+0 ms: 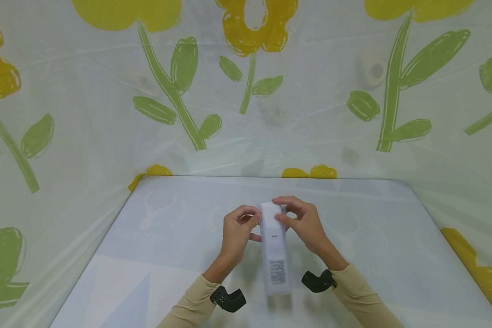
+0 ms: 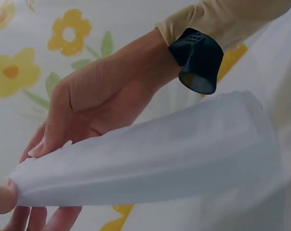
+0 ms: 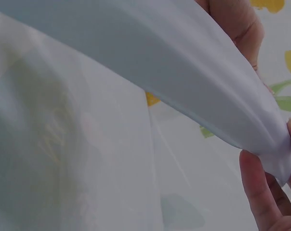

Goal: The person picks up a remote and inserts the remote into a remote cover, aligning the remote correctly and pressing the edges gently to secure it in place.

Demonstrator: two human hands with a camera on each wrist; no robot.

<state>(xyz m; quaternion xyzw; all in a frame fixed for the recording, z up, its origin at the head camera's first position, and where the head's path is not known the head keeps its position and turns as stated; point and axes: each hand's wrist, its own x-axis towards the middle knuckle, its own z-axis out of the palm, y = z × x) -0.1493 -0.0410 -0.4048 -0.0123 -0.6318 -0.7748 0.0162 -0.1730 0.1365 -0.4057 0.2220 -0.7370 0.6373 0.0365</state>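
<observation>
A long white packet (image 1: 275,250) with a printed code label near its lower end is held lengthwise over the table. My left hand (image 1: 238,230) pinches its left edge near the far end, thumb and index finger together there. At the far end's right corner, my right hand (image 1: 307,223) grips it between thumb and fingers. In the left wrist view the packet (image 2: 150,159) has a smooth, slightly creased plastic-like surface. The right wrist view shows its far end (image 3: 278,159) narrowing between the right fingertips. The packet partly hides the left hand there.
A pale tabletop (image 1: 180,255) with faint printed shapes lies under the hands. Behind and beside it hangs a whitish curtain (image 1: 303,127) with yellow flowers and green stems. Black wrist cameras (image 1: 229,299) sit on both beige sleeves, close to the packet's near end.
</observation>
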